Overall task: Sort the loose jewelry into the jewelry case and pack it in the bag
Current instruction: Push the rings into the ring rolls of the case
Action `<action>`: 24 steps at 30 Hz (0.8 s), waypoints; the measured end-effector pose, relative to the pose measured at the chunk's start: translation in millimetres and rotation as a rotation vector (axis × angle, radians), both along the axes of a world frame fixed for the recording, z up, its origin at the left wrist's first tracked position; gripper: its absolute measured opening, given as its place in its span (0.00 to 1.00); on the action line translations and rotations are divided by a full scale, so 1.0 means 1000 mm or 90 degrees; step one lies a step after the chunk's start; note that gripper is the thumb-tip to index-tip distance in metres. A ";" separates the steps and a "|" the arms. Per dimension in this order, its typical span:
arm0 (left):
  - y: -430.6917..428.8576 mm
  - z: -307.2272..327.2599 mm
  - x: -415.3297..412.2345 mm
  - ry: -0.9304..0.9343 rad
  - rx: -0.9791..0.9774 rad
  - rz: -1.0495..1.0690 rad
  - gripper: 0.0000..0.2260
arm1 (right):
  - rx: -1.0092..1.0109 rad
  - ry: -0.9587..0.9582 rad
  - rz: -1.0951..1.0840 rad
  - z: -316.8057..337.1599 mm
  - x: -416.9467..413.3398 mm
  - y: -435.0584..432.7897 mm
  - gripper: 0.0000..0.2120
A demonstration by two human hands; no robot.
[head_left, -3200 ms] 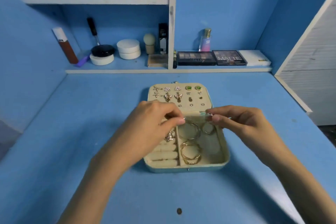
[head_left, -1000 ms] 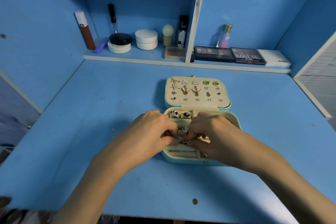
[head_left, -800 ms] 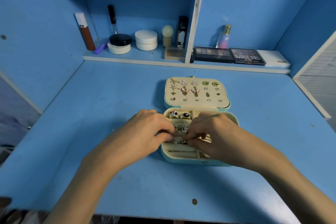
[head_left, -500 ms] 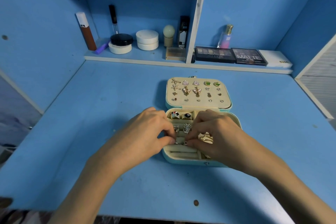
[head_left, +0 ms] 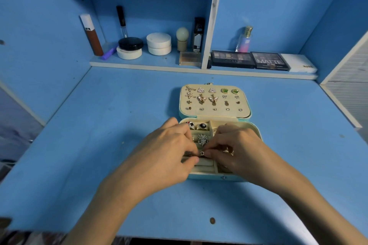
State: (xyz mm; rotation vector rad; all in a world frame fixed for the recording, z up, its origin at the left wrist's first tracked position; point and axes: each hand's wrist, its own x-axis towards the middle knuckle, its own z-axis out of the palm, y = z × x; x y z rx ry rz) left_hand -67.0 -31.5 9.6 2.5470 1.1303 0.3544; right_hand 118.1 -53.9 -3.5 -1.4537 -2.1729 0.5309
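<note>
An open teal jewelry case (head_left: 245, 178) with cream lining lies on the blue desk. Its lid panel (head_left: 214, 113) holds several pairs of earrings. Rings sit in the roll slots of the base, among them a black-stone ring (head_left: 203, 126) and a silver crest ring (head_left: 203, 139). My left hand (head_left: 167, 151) and my right hand (head_left: 237, 149) meet over the ring rolls, fingertips pinching a small ring (head_left: 202, 153) at a slot. The right compartment with gold hoops is mostly hidden under my right hand. No bag is in view.
Behind the case, a low shelf (head_left: 151, 64) carries cosmetics: jars, a brown tube (head_left: 92, 35), a perfume bottle (head_left: 244, 40) and eyeshadow palettes (head_left: 251, 60). An upper shelf holds more bottles. A small dark spot (head_left: 212, 220) marks the desk near its front edge.
Both hands came down from the case's hinge area to the ring rolls with the small ring; over the last second they only shifted slightly at the slot.
</note>
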 end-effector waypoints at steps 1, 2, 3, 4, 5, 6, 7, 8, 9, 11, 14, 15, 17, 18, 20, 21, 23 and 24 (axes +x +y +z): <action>0.000 0.000 0.000 0.000 0.000 -0.004 0.09 | 0.005 0.001 0.001 0.000 0.000 0.001 0.09; 0.001 0.000 0.000 0.000 -0.004 -0.010 0.09 | 0.009 0.003 0.000 0.000 0.000 0.001 0.09; 0.001 0.000 -0.001 0.002 -0.007 -0.020 0.09 | 0.013 0.004 0.001 -0.001 0.001 0.002 0.09; 0.001 0.001 -0.001 0.007 -0.006 -0.034 0.09 | 0.014 0.003 0.005 -0.001 0.000 0.001 0.09; 0.001 0.001 -0.002 0.011 0.000 -0.048 0.09 | 0.012 -0.001 0.013 -0.001 0.000 0.000 0.09; 0.001 0.001 -0.003 0.011 0.007 -0.056 0.09 | 0.013 -0.009 0.023 -0.001 0.000 -0.001 0.08; 0.002 0.002 -0.003 0.010 0.006 -0.057 0.09 | 0.017 -0.013 0.030 -0.003 0.000 -0.002 0.08; 0.002 0.002 -0.004 0.007 0.000 -0.053 0.09 | 0.023 -0.010 0.030 -0.004 0.000 -0.003 0.07; 0.003 0.002 -0.004 0.002 -0.007 -0.047 0.08 | 0.028 0.001 0.024 -0.005 0.000 -0.003 0.07; 0.005 0.000 -0.003 -0.013 -0.031 -0.027 0.07 | 0.026 0.022 0.003 -0.008 0.001 -0.004 0.07; 0.008 -0.002 -0.002 -0.075 -0.038 0.041 0.05 | 0.015 0.035 -0.022 -0.008 0.002 -0.006 0.07; 0.010 -0.003 -0.002 -0.092 -0.026 0.072 0.05 | 0.002 0.042 -0.022 -0.007 0.003 -0.006 0.06; 0.015 -0.005 -0.003 -0.127 -0.017 0.131 0.06 | -0.015 0.075 -0.027 -0.004 0.008 -0.007 0.08; 0.019 -0.007 -0.004 -0.148 -0.025 0.156 0.07 | -0.019 0.106 -0.046 -0.001 0.013 -0.006 0.07; 0.027 -0.012 -0.006 -0.186 -0.046 0.198 0.11 | 0.007 0.171 -0.133 0.001 0.024 -0.002 0.06; 0.031 -0.015 -0.005 -0.192 -0.056 0.220 0.12 | 0.038 0.181 -0.191 0.000 0.032 0.001 0.07; 0.042 -0.022 -0.003 -0.189 -0.076 0.265 0.14 | 0.077 0.161 -0.307 -0.006 0.047 0.012 0.09; 0.049 -0.026 -0.001 -0.198 -0.093 0.288 0.15 | 0.066 0.151 -0.359 -0.009 0.054 0.018 0.11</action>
